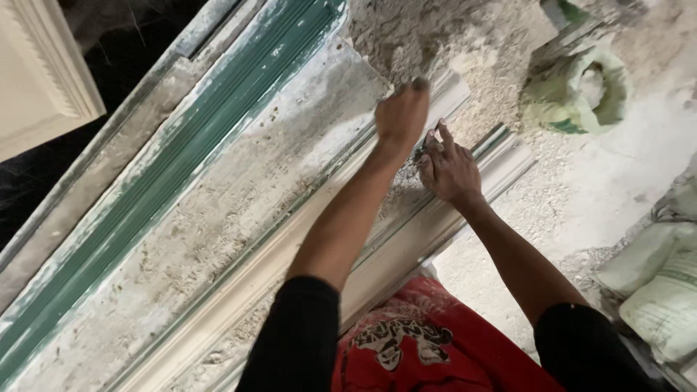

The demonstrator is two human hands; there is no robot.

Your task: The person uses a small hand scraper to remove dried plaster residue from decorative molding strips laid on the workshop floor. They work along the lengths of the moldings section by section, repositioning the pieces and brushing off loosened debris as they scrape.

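While the long white plaster moulding (406, 239) lies in its green-edged mould (181, 160) on the worktop, its far end looks rough and crumbly — the near stretch smoother. The left hand (401, 112), loosely closed and empty, presses there; the right hand (450, 170) spreads flat beside it. Loose plaster rubble (465, 58), a green sack (581, 91) and pale bags (661, 290) crowd the floor.
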